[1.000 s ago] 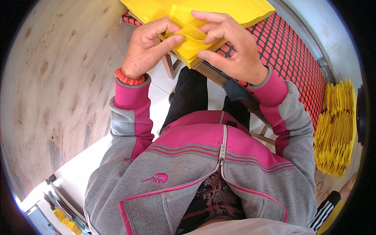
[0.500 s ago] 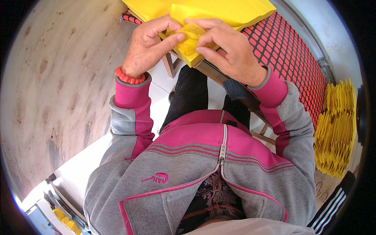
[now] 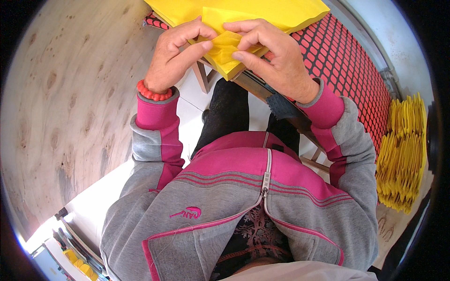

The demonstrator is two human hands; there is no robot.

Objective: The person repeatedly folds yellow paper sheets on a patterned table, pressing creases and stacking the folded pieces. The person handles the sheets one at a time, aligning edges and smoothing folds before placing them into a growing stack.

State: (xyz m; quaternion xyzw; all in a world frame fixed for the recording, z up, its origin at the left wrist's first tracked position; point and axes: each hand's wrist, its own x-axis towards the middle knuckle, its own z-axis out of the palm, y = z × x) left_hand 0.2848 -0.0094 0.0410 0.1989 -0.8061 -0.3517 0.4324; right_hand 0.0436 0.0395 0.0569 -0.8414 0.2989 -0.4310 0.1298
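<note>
Fingers of the left hand point(image 3: 169, 57) pinch a thin yellow cloth-like sheet point(image 3: 226, 41); those of the right hand point(image 3: 287, 58) touch it, grip unclear. It lies by the red-and-black patterned tabletop's point(image 3: 342, 56) near edge. Best hold the left steady, smoothing lightly with the right.

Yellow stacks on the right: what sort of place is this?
Probably a small workshop: the left hand and right hand handle yellow sheeting, with yellow stacks and a wood-grained surface nearby.
</note>
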